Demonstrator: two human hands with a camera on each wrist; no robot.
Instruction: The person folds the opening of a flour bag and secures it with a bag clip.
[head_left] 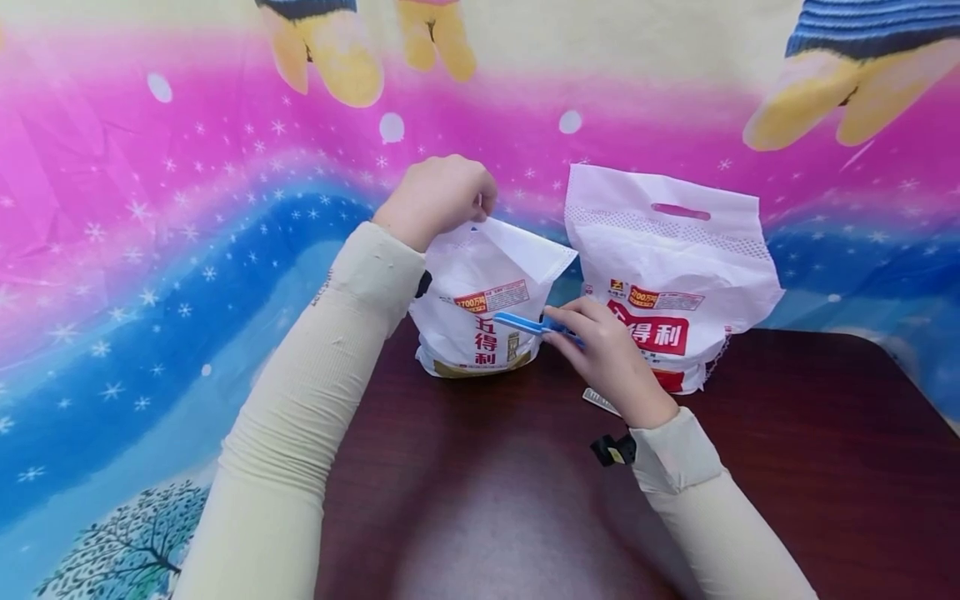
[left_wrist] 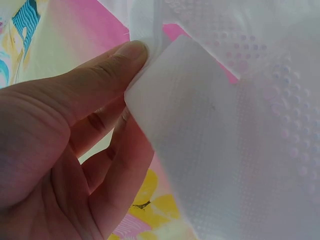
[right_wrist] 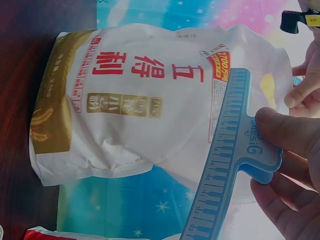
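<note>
A white flour bag (head_left: 448, 279) with red lettering and a gold base stands upright on the table, its top edge folded over. My left hand (head_left: 441, 196) pinches that top edge; in the left wrist view, thumb and fingers hold a corner of the white bag top (left_wrist: 200, 135). In front of the bag's right side, my right hand (head_left: 611, 354) holds a blue clip (head_left: 521, 323). The right wrist view shows the clip's long bar (right_wrist: 220, 145), printed with piano keys, overlapping the bag's front, with my thumb on its handle.
To the right stands a second white bag (head_left: 667, 267) with a slotted handle and a red label. A small pale ridged object (head_left: 600, 402) lies partly behind my right hand. The dark wooden table (head_left: 480, 508) meets a colourful printed backdrop (head_left: 247, 200).
</note>
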